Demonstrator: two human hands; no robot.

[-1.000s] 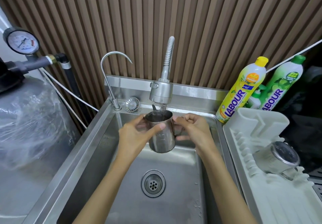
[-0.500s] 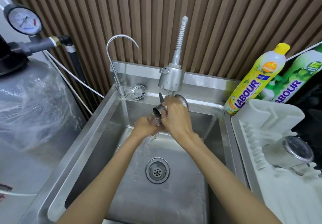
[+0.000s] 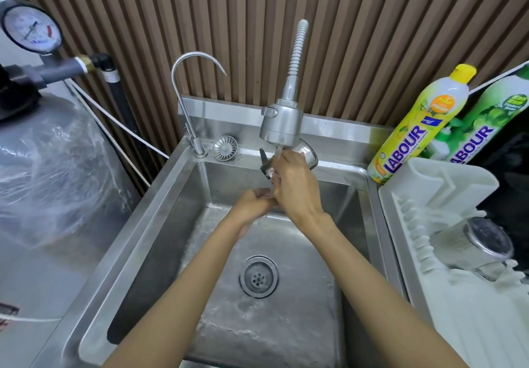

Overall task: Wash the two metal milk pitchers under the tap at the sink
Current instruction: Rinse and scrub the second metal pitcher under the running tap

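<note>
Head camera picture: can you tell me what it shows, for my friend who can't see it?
A right hand grips a tilted pitcher under the running tap above the sink. The left hand is curled just beneath, and what it holds is hidden. A second pitcher rests in the white rack to the right.

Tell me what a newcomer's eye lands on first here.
Under the tap head at the back of the sink, the right hand covers a metal pitcher in the water stream, with the left hand tucked just below. Then comes the second pitcher, lying in the white drying rack at right, with a yellow LABOUR bottle behind it.
</note>
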